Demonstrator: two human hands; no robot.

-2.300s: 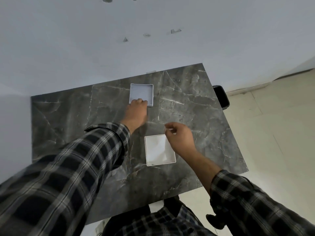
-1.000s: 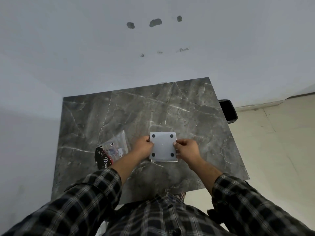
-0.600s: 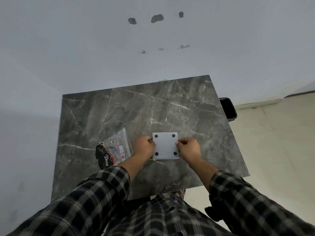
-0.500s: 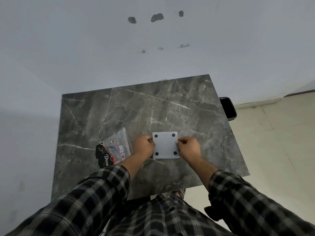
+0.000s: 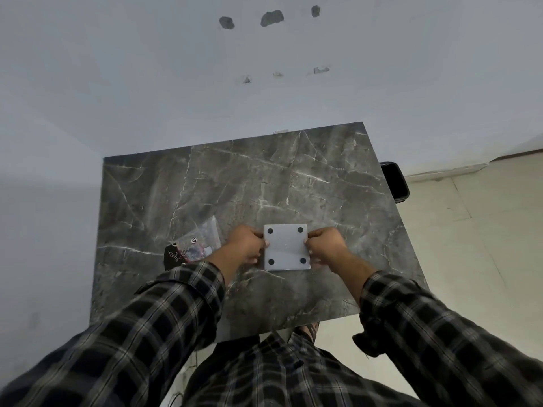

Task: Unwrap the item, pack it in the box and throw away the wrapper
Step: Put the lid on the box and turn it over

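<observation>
A square white box [image 5: 286, 247] with four black dots on its top face lies on the dark marble table [image 5: 235, 186], near the front edge. My left hand [image 5: 246, 248] grips its left side and my right hand [image 5: 323, 248] grips its right side. Left of my left hand lies a crumpled clear wrapper [image 5: 195, 245] with black and red print. What is inside the box is hidden.
A black bin [image 5: 395, 182] stands on the floor past the table's right edge. A pale wall runs behind the table and along its left. Tiled floor lies to the right.
The white lid from the far side of the table now covers the box. Both hands closed on its sides and have held nearly still for the last second.
</observation>
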